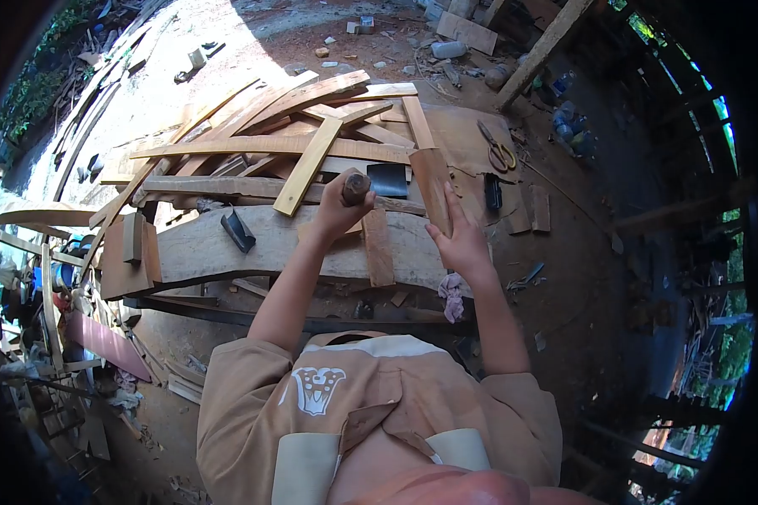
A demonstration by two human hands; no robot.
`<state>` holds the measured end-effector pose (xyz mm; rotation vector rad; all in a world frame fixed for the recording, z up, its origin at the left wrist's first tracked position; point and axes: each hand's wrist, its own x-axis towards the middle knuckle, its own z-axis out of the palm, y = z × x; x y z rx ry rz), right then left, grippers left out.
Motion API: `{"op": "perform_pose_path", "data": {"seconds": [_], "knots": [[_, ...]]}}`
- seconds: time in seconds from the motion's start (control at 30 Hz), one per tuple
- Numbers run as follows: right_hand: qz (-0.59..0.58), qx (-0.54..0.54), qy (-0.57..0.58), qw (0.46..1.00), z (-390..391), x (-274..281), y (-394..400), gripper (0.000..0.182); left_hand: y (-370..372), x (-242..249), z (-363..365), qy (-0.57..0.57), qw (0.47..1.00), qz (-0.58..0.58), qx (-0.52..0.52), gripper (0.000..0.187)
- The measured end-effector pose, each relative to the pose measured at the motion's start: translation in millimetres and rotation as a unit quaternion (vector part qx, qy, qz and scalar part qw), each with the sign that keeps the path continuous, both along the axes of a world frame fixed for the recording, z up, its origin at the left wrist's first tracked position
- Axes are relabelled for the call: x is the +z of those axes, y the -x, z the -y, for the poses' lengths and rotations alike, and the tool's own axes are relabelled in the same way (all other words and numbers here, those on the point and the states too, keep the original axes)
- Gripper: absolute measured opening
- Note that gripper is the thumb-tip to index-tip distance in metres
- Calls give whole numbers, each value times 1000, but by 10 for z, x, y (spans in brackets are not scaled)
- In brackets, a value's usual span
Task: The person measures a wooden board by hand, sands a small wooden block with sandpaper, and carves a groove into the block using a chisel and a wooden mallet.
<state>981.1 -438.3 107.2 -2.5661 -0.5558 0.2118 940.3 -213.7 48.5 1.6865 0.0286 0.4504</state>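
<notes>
Mostly planks (286, 146), dirt ground (349, 67) beyond the slab (198, 247), board (430, 175) in right hand (463, 244)

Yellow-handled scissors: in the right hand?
No, the yellow-handled scissors lie apart, beyond the right hand, which touches a wooden board.

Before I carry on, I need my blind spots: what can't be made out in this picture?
All in the head view:
The far end of the wooden handle: hidden by the left hand and the near end, which faces the camera.
Whether the right hand grips the board or only rests on it: its back hides the palm.
The lowest pieces in the plank pile: covered by those above.
</notes>
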Motion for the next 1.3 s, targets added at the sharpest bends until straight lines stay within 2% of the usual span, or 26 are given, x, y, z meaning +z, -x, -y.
{"op": "perform_pose_path", "data": {"seconds": [0.03,0.1,0.17,0.33,0.4,0.43,0.5,0.57,0.6,0.63,0.67,0.7,0.73,0.77,0.8,0.83,0.87,0.9,0.93,0.97,1.0,1.07,1.1,1.2,1.3], "knots": [[-1,2,0,1000,13,-165,-14,76,-6,18,11,3,1000,2,-4,17],[37,15,144,989,60,-659,-25,77,-7,52,26,6,1000,2,-6,17],[19,15,168,985,97,-1110,42,76,-7,78,30,-23,999,19,-16,18],[-23,-7,193,981,86,-1462,225,70,6,72,35,-9,1000,9,-9,20],[82,-4,117,990,93,-1556,193,68,14,92,39,-18,1000,12,-15,18],[81,-4,117,990,42,-1480,165,68,15,94,47,-18,1000,11,-15,18],[88,43,-63,993,-106,-1228,-4,72,3,106,66,-11,1000,-6,-21,20],[31,89,-196,976,-355,-798,-58,75,19,131,64,-6,999,-24,-48,21],[31,90,-196,976,-478,-641,-81,75,27,140,62,-2,996,-42,-75,23],[42,150,-261,953,-601,-510,-98,76,31,125,78,-2,996,-42,-73,23],[52,209,-325,921,-705,-441,-91,76,38,85,108,82,991,-37,-98,27],[51,211,-326,920,-800,-419,-63,76,49,48,118,165,978,-30,-121,31],[-9,212,-387,897,-893,-408,-31,69,70,17,98,164,979,-31,-119,31],[-69,213,-444,868,-956,-407,-14,63,97,-16,64,92,991,-32,-92,36],[-71,215,-444,867,-995,-422,-8,63,131,-50,25,19,997,-33,-64,41],[-126,175,-447,868,-1025,-452,2,52,191,-89,-19,-10,998,-40,-53,53],[-181,133,-448,865,-1049,-484,9,41,251,-150,-95,-10,998,-43,-50,53],[-185,135,-447,865,-1063,-512,2,41,318,-235,-186,-142,986,-83,-4,58],[-167,125,-470,858,-1063,-541,-11,32,390,-345,-272,-270,954,-123,41,63],[-148,116,-493,850,-1059,-562,-23,22,471,-520,-343,-285,936,-186,86,68],[-150,117,-494,849,-1046,-574,-40,22,531,-608,-385,-286,936,-187,88,68],[-148,80,-519,838,-989,-590,-89,14,651,-738,-434,-329,871,-352,95,67],[-150,74,-540,825,-956,-672,-136,14,705,-827,-444,-375,853,-356,71,64],[-177,26,-543,821,-803,-759,-207,15,737,-897,-400,-402,841,-353,82,61],[-233,-44,-559,795,-642,-853,-209,24,728,-975,-425,-407,846,-332,93,56]]}}
